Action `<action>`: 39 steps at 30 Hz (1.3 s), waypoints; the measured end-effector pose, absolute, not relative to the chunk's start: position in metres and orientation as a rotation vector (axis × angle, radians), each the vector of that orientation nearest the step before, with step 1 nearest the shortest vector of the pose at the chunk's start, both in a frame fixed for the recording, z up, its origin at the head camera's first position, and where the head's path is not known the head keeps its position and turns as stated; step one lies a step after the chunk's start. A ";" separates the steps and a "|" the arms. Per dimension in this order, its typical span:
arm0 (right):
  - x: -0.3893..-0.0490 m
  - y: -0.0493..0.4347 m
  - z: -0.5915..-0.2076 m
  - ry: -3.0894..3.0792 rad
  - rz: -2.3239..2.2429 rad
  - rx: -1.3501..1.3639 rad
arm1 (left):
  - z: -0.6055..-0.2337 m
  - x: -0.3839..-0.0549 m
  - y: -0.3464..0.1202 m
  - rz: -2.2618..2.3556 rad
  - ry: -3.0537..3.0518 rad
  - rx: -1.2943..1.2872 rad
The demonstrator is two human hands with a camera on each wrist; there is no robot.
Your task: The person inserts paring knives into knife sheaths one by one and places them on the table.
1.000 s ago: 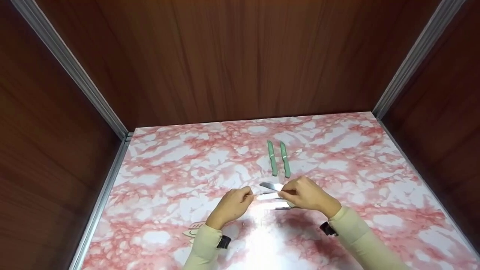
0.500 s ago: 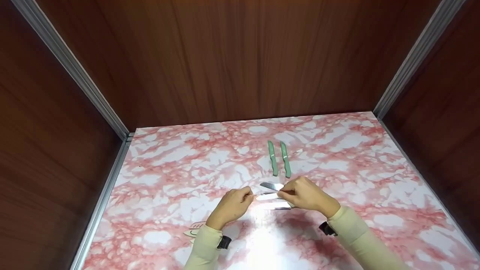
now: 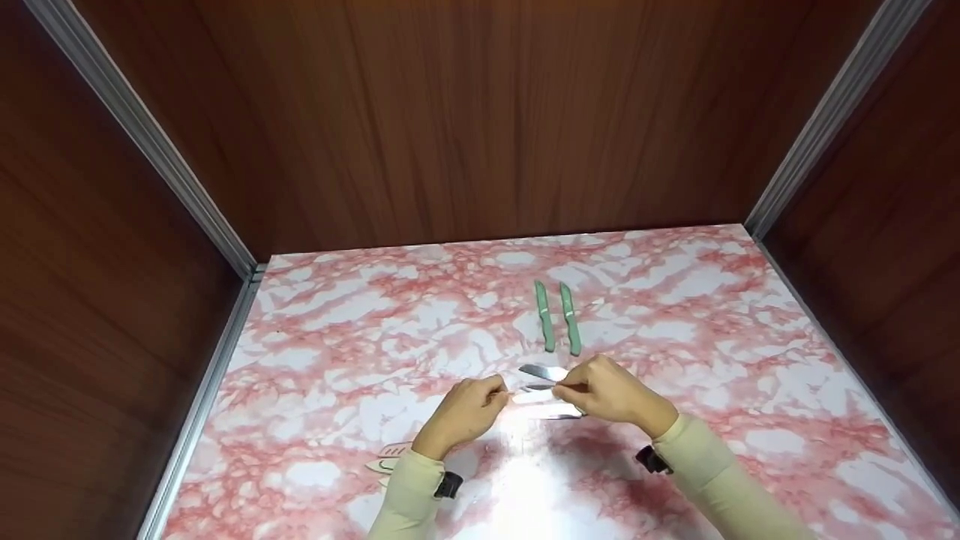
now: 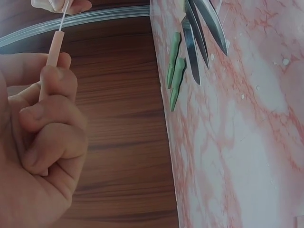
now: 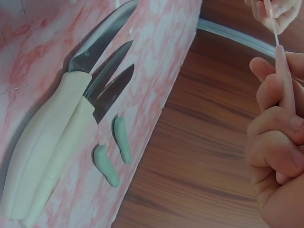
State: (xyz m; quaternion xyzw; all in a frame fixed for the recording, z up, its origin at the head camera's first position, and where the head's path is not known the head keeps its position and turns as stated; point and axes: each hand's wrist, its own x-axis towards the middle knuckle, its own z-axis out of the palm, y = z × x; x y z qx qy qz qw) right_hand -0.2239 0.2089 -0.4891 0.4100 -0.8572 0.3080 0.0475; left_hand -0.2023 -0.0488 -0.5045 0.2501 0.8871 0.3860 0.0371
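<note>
My left hand and right hand hold a slim pink knife level between them. Its thin pale blade spans the gap. In the left wrist view, my left fingers curl round a slender pink piece at one end. My right fingers curl round a pink piece at the other end, seen in the right wrist view. I cannot tell which end is the handle. Close by are several cream-handled knives, their steel blades side by side; my right hand partly hides them in the head view.
Two green knives lie parallel farther back. Pale flat pieces with printed marks lie by my left sleeve. The pink-and-white marbled table is enclosed by brown wood panels with metal corner strips.
My right hand has shifted very slightly left and toward me, its end of the pink knife dipping a little. My left hand stays almost still.
</note>
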 end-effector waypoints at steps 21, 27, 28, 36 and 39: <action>-0.222 0.203 -0.493 -2.581 0.939 1.256 | -0.508 -0.201 -0.044 1.233 2.692 0.754; -0.222 0.202 -0.493 -2.620 0.928 1.243 | -0.509 -0.200 -0.043 1.234 2.696 0.758; -0.222 0.202 -0.493 -2.627 0.929 1.241 | -0.508 -0.199 -0.043 1.234 2.696 0.760; -0.222 0.200 -0.492 -2.627 0.920 1.249 | -0.506 -0.200 -0.042 1.226 2.705 0.757; -0.222 0.199 -0.491 -2.636 0.917 1.238 | -0.506 -0.201 -0.041 1.226 2.706 0.757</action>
